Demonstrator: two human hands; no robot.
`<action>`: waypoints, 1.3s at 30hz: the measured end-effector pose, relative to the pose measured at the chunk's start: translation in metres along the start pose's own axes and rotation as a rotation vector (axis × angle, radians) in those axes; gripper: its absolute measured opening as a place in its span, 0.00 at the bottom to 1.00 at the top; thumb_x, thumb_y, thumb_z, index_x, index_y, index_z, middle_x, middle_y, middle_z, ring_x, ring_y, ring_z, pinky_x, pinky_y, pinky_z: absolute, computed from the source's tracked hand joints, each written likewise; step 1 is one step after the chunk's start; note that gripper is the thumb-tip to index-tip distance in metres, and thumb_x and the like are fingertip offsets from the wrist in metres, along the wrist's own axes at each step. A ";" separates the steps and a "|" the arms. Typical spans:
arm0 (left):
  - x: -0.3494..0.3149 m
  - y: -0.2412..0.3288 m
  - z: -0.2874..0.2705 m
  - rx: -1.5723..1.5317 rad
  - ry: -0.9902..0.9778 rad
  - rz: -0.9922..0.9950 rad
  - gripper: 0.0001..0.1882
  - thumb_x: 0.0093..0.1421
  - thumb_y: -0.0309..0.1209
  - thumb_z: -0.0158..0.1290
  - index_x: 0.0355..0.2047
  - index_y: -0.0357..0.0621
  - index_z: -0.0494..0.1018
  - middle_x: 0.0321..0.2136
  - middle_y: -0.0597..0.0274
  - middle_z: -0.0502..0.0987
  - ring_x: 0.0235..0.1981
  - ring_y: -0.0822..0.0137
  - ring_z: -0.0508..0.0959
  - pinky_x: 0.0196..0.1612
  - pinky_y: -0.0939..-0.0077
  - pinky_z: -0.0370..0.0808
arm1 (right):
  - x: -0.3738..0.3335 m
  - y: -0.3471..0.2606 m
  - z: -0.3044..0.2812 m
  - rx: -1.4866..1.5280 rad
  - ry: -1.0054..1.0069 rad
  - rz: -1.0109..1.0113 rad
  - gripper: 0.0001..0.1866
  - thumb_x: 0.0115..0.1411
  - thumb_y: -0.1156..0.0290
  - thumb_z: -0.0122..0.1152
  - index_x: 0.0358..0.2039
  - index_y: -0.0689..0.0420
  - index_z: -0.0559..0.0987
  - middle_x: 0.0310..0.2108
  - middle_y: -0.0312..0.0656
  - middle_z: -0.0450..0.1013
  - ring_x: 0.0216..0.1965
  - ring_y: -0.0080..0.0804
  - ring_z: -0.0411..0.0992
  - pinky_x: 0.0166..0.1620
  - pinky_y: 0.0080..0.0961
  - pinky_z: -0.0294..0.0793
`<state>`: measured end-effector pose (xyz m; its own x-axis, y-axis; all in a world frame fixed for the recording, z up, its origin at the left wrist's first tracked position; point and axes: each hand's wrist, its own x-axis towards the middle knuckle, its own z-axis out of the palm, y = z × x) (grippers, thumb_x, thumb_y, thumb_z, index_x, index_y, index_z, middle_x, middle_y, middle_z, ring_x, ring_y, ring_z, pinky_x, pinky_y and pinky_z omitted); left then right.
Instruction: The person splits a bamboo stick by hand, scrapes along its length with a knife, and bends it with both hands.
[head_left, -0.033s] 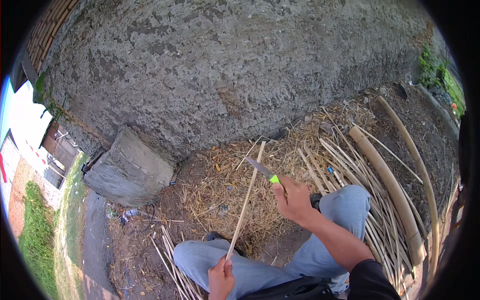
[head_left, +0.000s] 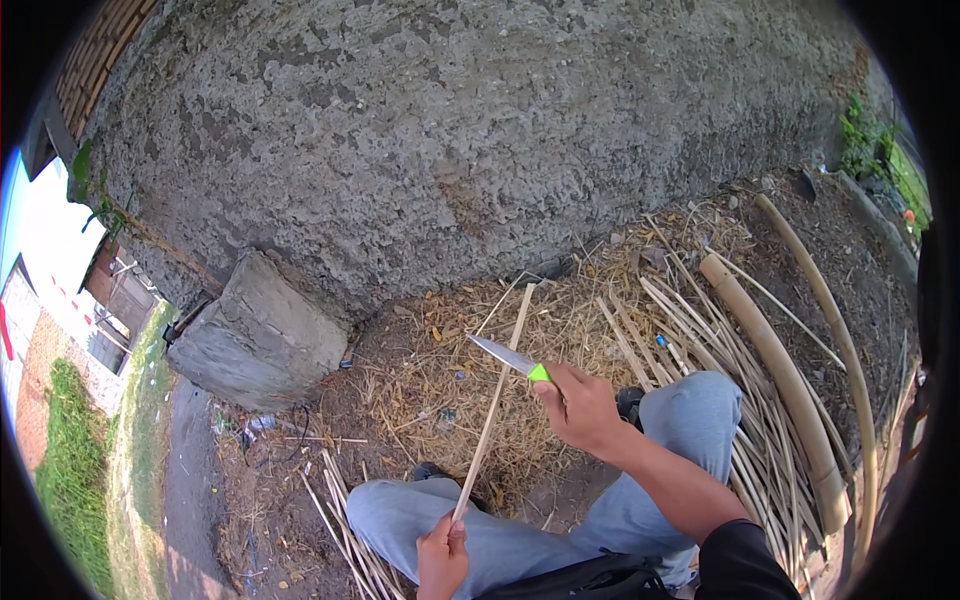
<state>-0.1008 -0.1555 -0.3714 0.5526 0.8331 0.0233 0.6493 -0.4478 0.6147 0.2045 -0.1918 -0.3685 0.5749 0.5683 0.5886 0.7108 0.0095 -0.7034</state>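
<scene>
My left hand [head_left: 442, 555] grips the lower end of a thin, pale bamboo strip [head_left: 495, 400], which slants up and away over my grey-trousered knees. In my right hand [head_left: 580, 405] is a knife [head_left: 512, 358] with a green handle. Its steel blade points left and meets the strip about halfway up. Dry shavings [head_left: 440, 385] cover the ground under the strip.
A rough grey wall [head_left: 450, 130] rises ahead, with a concrete block [head_left: 255, 335] at its foot on the left. Several split bamboo strips [head_left: 700, 330] and thick bamboo poles [head_left: 775, 365] lie to my right. More strips [head_left: 340, 520] rest by my left leg.
</scene>
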 end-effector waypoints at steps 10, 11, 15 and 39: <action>-0.016 -0.016 0.006 -0.247 -0.008 -0.055 0.14 0.69 0.36 0.48 0.48 0.43 0.77 0.20 0.50 0.74 0.21 0.59 0.76 0.28 0.63 0.72 | -0.030 -0.023 0.018 -0.123 -0.152 -0.309 0.14 0.59 0.58 0.66 0.37 0.55 0.81 0.17 0.35 0.72 0.14 0.32 0.72 0.13 0.32 0.65; -0.020 -0.013 0.006 -0.212 0.037 -0.069 0.14 0.69 0.35 0.49 0.50 0.44 0.77 0.21 0.52 0.75 0.22 0.61 0.76 0.28 0.64 0.73 | -0.031 -0.022 0.019 -0.121 -0.152 -0.315 0.14 0.59 0.57 0.67 0.36 0.55 0.81 0.16 0.35 0.71 0.14 0.32 0.72 0.13 0.31 0.65; -0.031 -0.027 0.017 -0.206 0.102 -0.070 0.16 0.68 0.32 0.50 0.54 0.45 0.76 0.24 0.55 0.77 0.24 0.66 0.77 0.30 0.68 0.74 | -0.029 -0.022 0.024 -0.128 -0.147 -0.367 0.14 0.57 0.57 0.68 0.35 0.54 0.81 0.16 0.35 0.71 0.14 0.32 0.72 0.13 0.31 0.65; -0.081 -0.080 -0.004 -0.556 0.039 -0.241 0.13 0.65 0.27 0.53 0.49 0.39 0.79 0.20 0.76 0.67 0.23 0.81 0.65 0.24 0.82 0.62 | 0.001 0.023 0.015 0.150 -0.218 0.480 0.24 0.68 0.53 0.54 0.34 0.63 0.84 0.12 0.40 0.67 0.15 0.29 0.62 0.24 0.33 0.62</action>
<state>-0.1994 -0.1854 -0.4199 0.3975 0.9059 -0.1458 0.3781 -0.0169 0.9256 0.2155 -0.1788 -0.3896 0.7116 0.6950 0.1028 0.3149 -0.1848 -0.9310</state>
